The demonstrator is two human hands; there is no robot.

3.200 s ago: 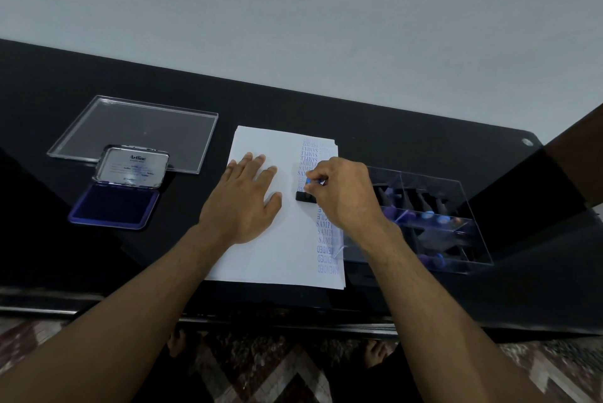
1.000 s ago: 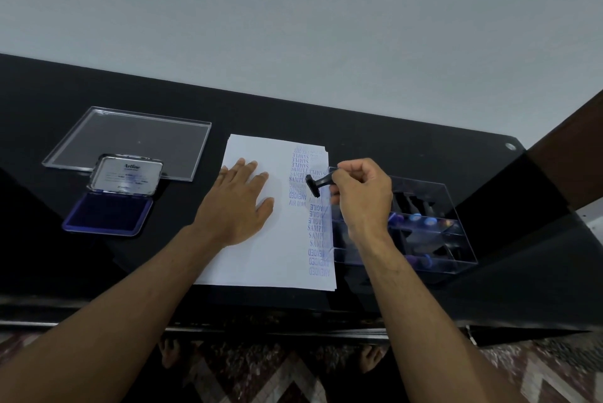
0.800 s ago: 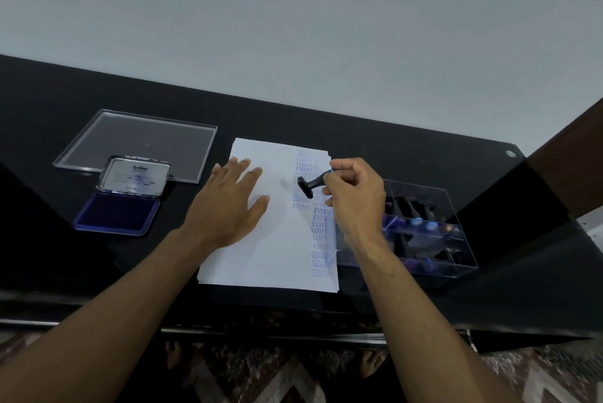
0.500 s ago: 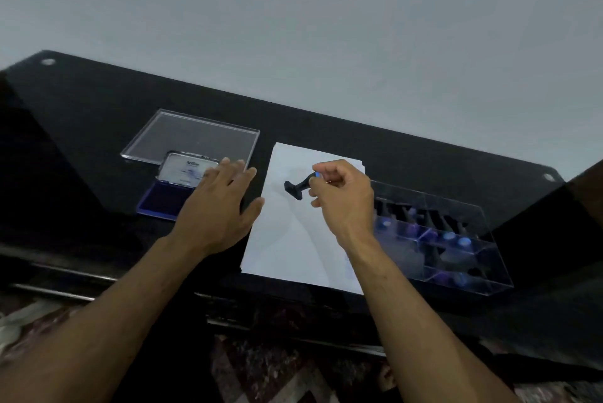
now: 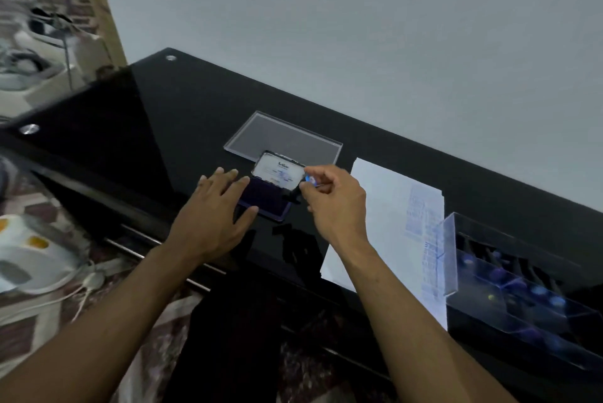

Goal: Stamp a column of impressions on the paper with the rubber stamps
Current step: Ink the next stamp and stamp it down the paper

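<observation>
My right hand (image 5: 332,203) pinches a small black rubber stamp (image 5: 293,195) by its handle, over the right end of the open blue ink pad (image 5: 267,203). The pad's lid (image 5: 280,171) stands propped up behind it. Flat on the black table, my left hand (image 5: 212,216) lies with straight fingers against the pad's left side, covering part of it. The white paper (image 5: 385,216) lies to the right of my right hand, with a column of blue impressions (image 5: 424,239) along its right side.
A clear plastic lid (image 5: 287,138) lies behind the ink pad. At the right a clear compartment box (image 5: 509,288) holds several more stamps and overlaps the paper's edge. The table's front edge runs below my wrists. White objects and a cable lie on the floor at left.
My right hand has carried the stamp left from the paper to the ink pad. My left hand slid off the paper to the pad's left side. The view swung left.
</observation>
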